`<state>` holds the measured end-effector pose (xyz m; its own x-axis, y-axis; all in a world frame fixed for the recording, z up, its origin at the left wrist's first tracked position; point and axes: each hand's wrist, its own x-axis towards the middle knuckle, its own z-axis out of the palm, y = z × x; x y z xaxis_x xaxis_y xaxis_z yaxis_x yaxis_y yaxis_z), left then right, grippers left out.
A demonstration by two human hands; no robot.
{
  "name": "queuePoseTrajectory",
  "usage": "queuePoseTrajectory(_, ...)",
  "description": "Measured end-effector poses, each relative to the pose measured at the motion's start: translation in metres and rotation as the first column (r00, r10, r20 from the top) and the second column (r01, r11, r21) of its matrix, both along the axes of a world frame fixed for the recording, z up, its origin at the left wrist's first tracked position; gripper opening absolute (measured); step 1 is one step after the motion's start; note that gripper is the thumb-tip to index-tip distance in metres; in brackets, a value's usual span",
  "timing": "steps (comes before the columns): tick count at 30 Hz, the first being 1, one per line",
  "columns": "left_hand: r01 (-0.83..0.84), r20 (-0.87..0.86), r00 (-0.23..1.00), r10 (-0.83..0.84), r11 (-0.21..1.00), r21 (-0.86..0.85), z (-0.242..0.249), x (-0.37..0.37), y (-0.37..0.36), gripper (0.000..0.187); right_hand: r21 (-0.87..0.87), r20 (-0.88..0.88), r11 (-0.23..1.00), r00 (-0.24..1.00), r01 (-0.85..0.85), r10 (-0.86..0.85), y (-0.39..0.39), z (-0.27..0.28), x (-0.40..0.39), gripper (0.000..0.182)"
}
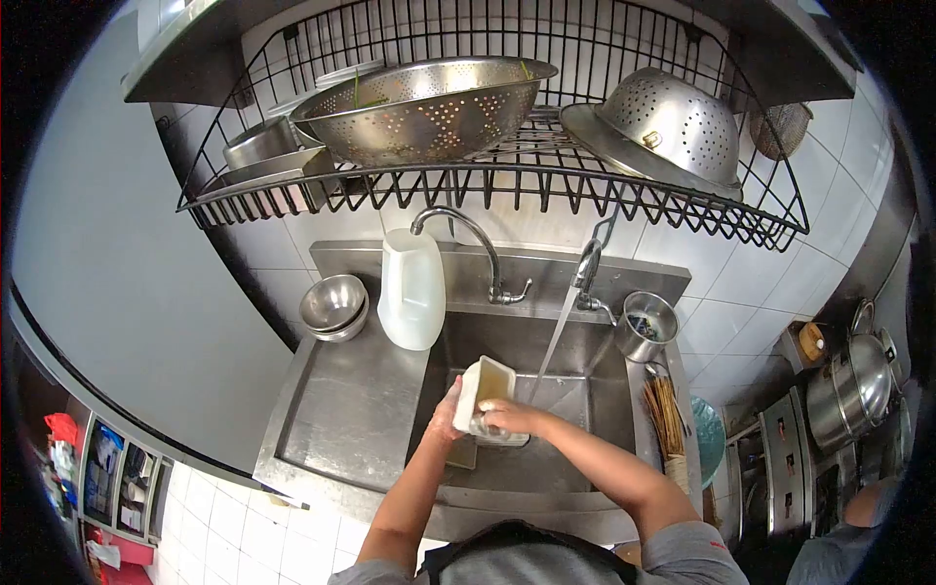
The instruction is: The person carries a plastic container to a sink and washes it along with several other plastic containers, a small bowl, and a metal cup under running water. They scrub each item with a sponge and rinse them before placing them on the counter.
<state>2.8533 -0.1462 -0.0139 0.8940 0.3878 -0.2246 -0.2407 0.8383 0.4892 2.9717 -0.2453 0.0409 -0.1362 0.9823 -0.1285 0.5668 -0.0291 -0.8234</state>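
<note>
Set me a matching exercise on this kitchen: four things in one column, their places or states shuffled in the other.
Things:
1. white container
2. tap on the right
3. smaller colander
4. steel bowls

Places and states:
A. dome upward in the wire rack
B. running water
C. one inside another, left of the white jug
D. held in the left hand

Pairs: 1-D, 2-B, 3-A, 4-C

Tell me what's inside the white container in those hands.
Inside the white container, a pale inner wall shows. The right hand covers its near end; whatever lies beneath cannot be seen.
</note>
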Motion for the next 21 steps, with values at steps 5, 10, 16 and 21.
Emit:
queuePoseTrajectory(5, 0.086, 0.12, 0.99, -0.076, 0.993, -0.085, -0.017, 0.002, 0.003, 0.043, 0.245, 0.134, 0.96, 0.977, 0.132, -0.168, -0.022, 0.015, -0.037, 0.042)
queuePoseTrajectory(10, 0.161, 0.209, 0.971, -0.118, 0.965, -0.206, 0.027, -0.016, -0.015, 0.057, 0.103, -0.466, 0.929, 0.843, 0.355, -0.27, -0.032, 0.038, -0.012, 0.042)
queuePoseTrajectory(16, -0.478, -0.253, 0.814, 0.522, 0.851, 0.216, -0.003, -0.001, -0.013, 0.053, 0.403, -0.286, 0.537, 0.659, 0.741, -0.695, -0.029, 0.026, 0.033, 0.032)
queuePoseTrajectory(21, -0.321, -0.097, 0.668, 0.737, 0.404, 0.857, 0.026, 0.008, -0.03, 0.051, 0.732, 0.104, 0.583, 0.787, 0.354, -0.608, -0.03, 0.039, -0.042, 0.029)
